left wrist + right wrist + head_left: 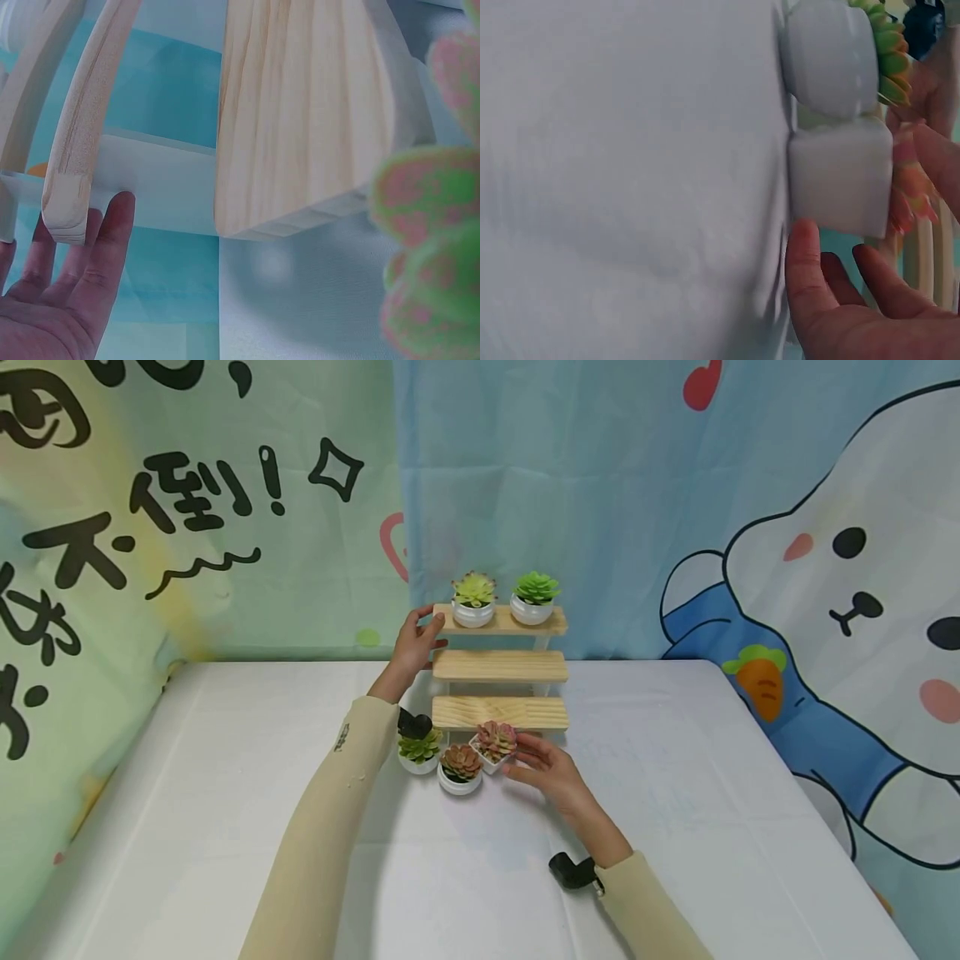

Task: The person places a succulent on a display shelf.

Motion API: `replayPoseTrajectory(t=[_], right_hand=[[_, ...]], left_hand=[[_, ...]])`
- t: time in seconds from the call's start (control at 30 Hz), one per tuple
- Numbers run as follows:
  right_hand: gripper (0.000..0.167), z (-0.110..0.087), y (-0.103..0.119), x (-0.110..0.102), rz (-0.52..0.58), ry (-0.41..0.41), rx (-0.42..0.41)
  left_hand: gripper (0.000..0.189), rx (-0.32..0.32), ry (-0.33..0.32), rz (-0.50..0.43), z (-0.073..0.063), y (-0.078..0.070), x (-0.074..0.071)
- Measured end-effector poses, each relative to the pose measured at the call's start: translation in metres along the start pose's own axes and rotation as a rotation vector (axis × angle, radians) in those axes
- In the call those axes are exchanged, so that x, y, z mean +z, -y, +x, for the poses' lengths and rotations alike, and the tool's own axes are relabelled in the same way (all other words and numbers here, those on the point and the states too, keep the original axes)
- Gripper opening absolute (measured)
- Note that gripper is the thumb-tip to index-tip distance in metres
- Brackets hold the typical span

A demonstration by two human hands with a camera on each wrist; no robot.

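Observation:
My left hand [411, 650] holds the upper left end of a three-tier wooden stand [501, 666]; in the left wrist view its fingers [112, 236] reach up beside the shelf ends. My right hand [558, 779] is at the right side of a pink succulent [497, 739] in a square white pot [841, 180]. The fingers are spread, and one fingertip lies against or very near the pot's side. This pot stands tilted to the view before the lowest shelf. Left of it stand a brownish-red succulent [461, 762] and a green succulent [420, 747], both in round white pots.
On the top shelf sit a yellow-green succulent [474, 589] and a bright green succulent [536, 587] in white pots. A white cloth covers the table [675, 760]. Printed curtains [570, 485] hang behind. Black wrist cameras [572, 870] are worn on both wrists.

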State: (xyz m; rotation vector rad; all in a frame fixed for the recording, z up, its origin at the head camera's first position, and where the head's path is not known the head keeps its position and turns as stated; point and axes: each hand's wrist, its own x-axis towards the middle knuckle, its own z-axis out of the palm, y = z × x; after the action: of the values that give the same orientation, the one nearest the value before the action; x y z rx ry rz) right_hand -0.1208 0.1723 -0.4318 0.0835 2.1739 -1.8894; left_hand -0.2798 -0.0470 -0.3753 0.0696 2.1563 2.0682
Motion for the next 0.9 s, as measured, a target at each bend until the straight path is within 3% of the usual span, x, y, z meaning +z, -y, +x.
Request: replayPoseTrajectory(t=[0.37, 0.9], right_hand=[[0.065, 0.010, -0.003, 0.016, -0.025, -0.045, 0.015], [0.064, 0.014, -0.001, 0.017, -0.022, -0.075, 0.043]], left_hand=[[0.057, 0.004, 0.010, 0.006, 0.001, 0.004, 0.000], [0.057, -0.008, 0.008, -0.002, 0.001, 0.001, 0.000]])
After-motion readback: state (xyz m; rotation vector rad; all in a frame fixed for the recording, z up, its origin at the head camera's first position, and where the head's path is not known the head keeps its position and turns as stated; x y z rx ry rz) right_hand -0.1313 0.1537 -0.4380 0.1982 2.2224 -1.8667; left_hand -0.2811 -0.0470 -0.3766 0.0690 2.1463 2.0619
